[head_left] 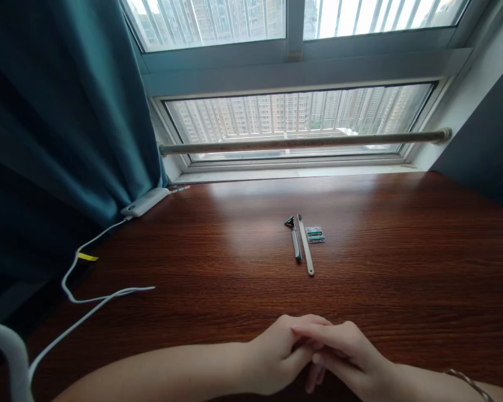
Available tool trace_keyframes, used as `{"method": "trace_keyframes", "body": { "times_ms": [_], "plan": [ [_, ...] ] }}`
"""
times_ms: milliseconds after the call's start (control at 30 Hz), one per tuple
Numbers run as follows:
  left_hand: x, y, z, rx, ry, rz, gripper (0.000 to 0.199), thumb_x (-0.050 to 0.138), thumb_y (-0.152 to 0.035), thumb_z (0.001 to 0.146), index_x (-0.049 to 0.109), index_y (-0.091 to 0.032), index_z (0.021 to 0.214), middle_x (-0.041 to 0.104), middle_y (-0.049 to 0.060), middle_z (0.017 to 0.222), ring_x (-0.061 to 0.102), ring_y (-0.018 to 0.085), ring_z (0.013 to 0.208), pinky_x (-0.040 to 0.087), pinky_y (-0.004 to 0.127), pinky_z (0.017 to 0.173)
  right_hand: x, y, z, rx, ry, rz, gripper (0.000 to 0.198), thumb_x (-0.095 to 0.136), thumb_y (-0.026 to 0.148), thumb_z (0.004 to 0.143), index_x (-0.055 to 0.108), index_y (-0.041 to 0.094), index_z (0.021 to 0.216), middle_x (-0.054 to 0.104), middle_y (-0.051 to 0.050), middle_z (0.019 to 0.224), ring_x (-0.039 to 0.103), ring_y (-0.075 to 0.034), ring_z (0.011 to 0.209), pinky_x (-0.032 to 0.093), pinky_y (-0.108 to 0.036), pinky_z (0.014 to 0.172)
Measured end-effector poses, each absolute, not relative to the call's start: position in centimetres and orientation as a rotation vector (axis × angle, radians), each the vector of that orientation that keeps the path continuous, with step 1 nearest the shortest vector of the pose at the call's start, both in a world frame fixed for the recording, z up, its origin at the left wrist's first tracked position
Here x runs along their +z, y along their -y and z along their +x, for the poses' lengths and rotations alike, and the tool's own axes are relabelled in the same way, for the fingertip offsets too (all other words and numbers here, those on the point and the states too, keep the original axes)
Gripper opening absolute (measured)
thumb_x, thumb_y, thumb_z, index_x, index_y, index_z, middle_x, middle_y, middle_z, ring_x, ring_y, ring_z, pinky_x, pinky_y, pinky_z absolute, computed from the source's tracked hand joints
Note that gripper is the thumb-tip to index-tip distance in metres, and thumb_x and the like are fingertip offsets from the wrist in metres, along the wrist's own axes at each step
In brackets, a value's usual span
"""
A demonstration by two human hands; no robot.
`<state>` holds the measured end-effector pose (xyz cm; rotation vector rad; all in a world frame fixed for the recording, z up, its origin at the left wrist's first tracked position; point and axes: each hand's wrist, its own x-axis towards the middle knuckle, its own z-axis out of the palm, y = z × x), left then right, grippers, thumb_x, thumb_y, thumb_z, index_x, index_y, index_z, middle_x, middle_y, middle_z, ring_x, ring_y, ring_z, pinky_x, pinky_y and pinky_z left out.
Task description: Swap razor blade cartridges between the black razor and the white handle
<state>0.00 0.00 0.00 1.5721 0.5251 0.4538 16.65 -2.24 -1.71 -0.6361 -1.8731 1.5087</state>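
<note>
My left hand and my right hand rest against each other at the near edge of the brown wooden table. Their fingers are folded together, the right ones lying over the left, and no object shows between them. Farther back on the tabletop lies a razor with a grey handle and green head. Just right of it is a pale-handled toothbrush with dark bristles. A small clear case with green and dark razor cartridges sits beside the toothbrush.
A white power strip lies at the back left by the blue curtain. Its white cable loops over the left edge. A white curved tube stands at the near left. Behind the table, a rail crosses the window.
</note>
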Motion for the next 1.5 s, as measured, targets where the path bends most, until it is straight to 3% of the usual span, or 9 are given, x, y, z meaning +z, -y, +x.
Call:
{"method": "trace_keyframes", "body": {
  "times_ms": [500,667,733,833,967,1100,1167,1400,1500],
  "plan": [
    [0.7,-0.2,-0.3,0.474,-0.602,1.667,0.030,0.036,-0.030,0.088,0.056,-0.012,0.103,0.057,0.002,0.060,0.056,0.013,0.064,0.044,0.026,0.070,-1.3,2.1,16.7,1.484,1.895,-0.633,0.040,0.031,0.018,0.091,0.035,0.023,0.131,0.068,-0.004,0.073,0.066,-0.012,0.064,0.053,-0.023,0.062],
    [0.5,-0.8,-0.4,0.616,-0.635,1.643,0.026,0.039,-0.027,0.086,0.059,-0.010,0.092,0.060,0.005,0.070,0.058,0.014,0.067,0.046,0.025,0.067,-0.5,0.7,17.7,1.209,2.127,-0.640,0.043,0.033,0.014,0.089,0.032,0.021,0.132,0.067,-0.004,0.078,0.064,-0.011,0.069,0.049,-0.022,0.069],
    [0.3,-1.4,-0.5,0.700,-0.683,1.600,0.023,0.042,-0.026,0.085,0.059,-0.010,0.089,0.062,0.008,0.078,0.059,0.015,0.073,0.047,0.027,0.070,0.0,-0.3,18.3,1.063,2.127,-0.754,0.035,0.036,0.016,0.088,0.044,0.018,0.122,0.065,-0.002,0.070,0.062,-0.009,0.061,0.047,-0.018,0.063],
    [0.1,-2.9,-0.9,0.768,-0.830,1.494,0.021,0.048,-0.029,0.081,0.056,-0.011,0.089,0.063,0.008,0.077,0.061,0.016,0.069,0.049,0.029,0.066,1.0,-2.2,18.7,0.723,2.062,-1.064,0.020,0.045,0.026,0.086,0.061,0.016,0.082,0.054,0.003,0.048,0.049,-0.007,0.041,0.037,-0.016,0.045],
    [-0.1,-6.3,-1.3,0.794,-1.065,1.537,0.023,0.047,-0.037,0.080,0.054,-0.015,0.078,0.053,-0.003,0.048,0.048,0.010,0.039,0.038,0.020,0.039,1.9,-5.3,17.8,0.220,2.068,-1.374,0.038,0.046,0.038,0.083,0.048,0.017,0.052,0.049,0.002,0.046,0.043,-0.009,0.043,0.029,-0.022,0.046],
    [-0.8,-10.3,-1.1,0.877,-1.229,1.676,0.030,0.050,-0.040,0.076,0.050,-0.016,0.058,0.045,-0.006,0.038,0.040,0.007,0.034,0.032,0.020,0.041,1.2,-7.8,15.7,-0.076,2.216,-1.558,0.017,0.048,0.034,0.082,0.054,0.018,0.081,0.062,-0.003,0.071,0.057,-0.017,0.063,0.032,-0.024,0.052],
    [-1.3,-11.8,-0.8,0.899,-1.256,1.687,0.030,0.051,-0.039,0.075,0.052,-0.016,0.056,0.045,-0.006,0.037,0.039,0.008,0.034,0.031,0.021,0.043,0.4,-8.4,14.5,-0.133,2.260,-1.626,0.020,0.048,0.035,0.081,0.053,0.017,0.089,0.063,-0.007,0.078,0.059,-0.021,0.070,0.033,-0.025,0.052],
    [-2.3,-13.0,-1.0,0.917,-1.171,1.674,0.032,0.055,-0.035,0.072,0.055,-0.015,0.047,0.051,-0.003,0.043,0.044,0.008,0.041,0.032,0.021,0.048,-1.3,-9.8,12.7,-0.071,2.278,-1.613,0.009,0.043,0.020,0.082,0.047,0.016,0.088,0.063,-0.006,0.072,0.061,-0.019,0.064,0.035,-0.024,0.051],
    [-2.3,-13.0,-1.2,0.926,-1.113,1.583,0.025,0.057,-0.035,0.071,0.059,-0.014,0.056,0.055,-0.002,0.049,0.045,0.008,0.042,0.033,0.021,0.047,-1.4,-10.2,12.8,-0.018,2.236,-1.600,0.009,0.042,0.020,0.082,0.045,0.015,0.089,0.062,-0.005,0.068,0.061,-0.018,0.060,0.035,-0.023,0.050]
  ]
}}
